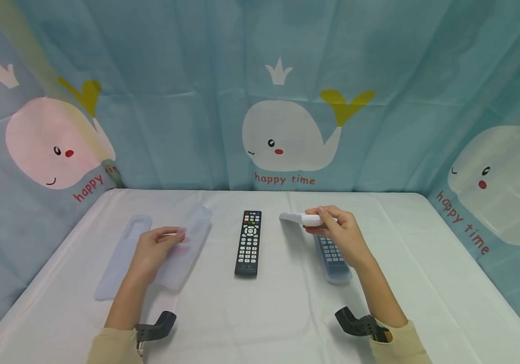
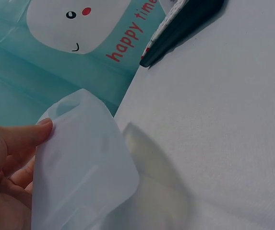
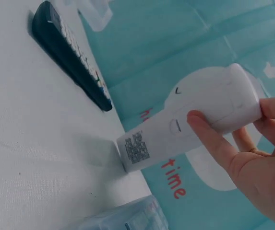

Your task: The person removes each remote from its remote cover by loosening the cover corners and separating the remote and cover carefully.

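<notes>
I see a white cloth-covered table [image 1: 260, 323] under both hands, backed by a teal curtain printed with white whales [image 1: 287, 134]. On it, my left hand [image 1: 155, 250] rests on a translucent pale silicone remote sleeve [image 1: 186, 247]; the wrist view shows the thumb [image 2: 24, 136] and fingers curled around its open end, which is lifted off the cloth, so that hand is clamped on the sleeve. Just beyond this hand's outer side lies a second translucent pale silicone sleeve [image 1: 123, 255], flat on the cloth. Between the two hands, apart from both, a black remote control with grey and coloured buttons [image 1: 248, 242] lies face up. Beneath my right hand [image 1: 343, 235] a dark remote inside a clear silicone cover [image 1: 332, 258] rests on the table. That right hand is raised above the cloth and pinches a small white plastic remote control [image 1: 299, 218] between thumb and fingers, its free end pointing toward the black remote; the wrist view shows its back face with a square code label [image 3: 138, 146]
</notes>
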A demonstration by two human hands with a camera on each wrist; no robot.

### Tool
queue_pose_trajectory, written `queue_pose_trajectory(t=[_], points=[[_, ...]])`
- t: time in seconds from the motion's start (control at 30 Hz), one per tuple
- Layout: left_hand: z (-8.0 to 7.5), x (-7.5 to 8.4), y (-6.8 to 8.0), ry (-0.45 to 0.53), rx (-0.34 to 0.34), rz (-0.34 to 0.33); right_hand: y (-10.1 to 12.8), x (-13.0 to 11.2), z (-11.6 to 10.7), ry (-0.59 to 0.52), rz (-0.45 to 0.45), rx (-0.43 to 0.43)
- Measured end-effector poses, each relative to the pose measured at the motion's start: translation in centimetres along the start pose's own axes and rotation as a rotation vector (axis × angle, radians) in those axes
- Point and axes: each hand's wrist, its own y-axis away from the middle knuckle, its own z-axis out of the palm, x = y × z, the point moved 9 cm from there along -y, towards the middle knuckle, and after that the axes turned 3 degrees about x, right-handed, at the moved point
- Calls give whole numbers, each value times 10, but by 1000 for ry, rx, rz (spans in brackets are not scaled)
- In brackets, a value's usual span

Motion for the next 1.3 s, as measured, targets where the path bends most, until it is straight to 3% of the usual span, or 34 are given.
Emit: queue_pose_trajectory(t=[0.43, 1.1, 1.3], points=[[-14, -5, 0, -9, 26, -29, 3, 11, 8, 40, 148, -68], [-27, -14, -2, -87, 22, -72, 6, 31, 27, 176, 268, -184], [-30, -18, -2, -86, 49, -77, 11, 36, 32, 196, 320, -203]])
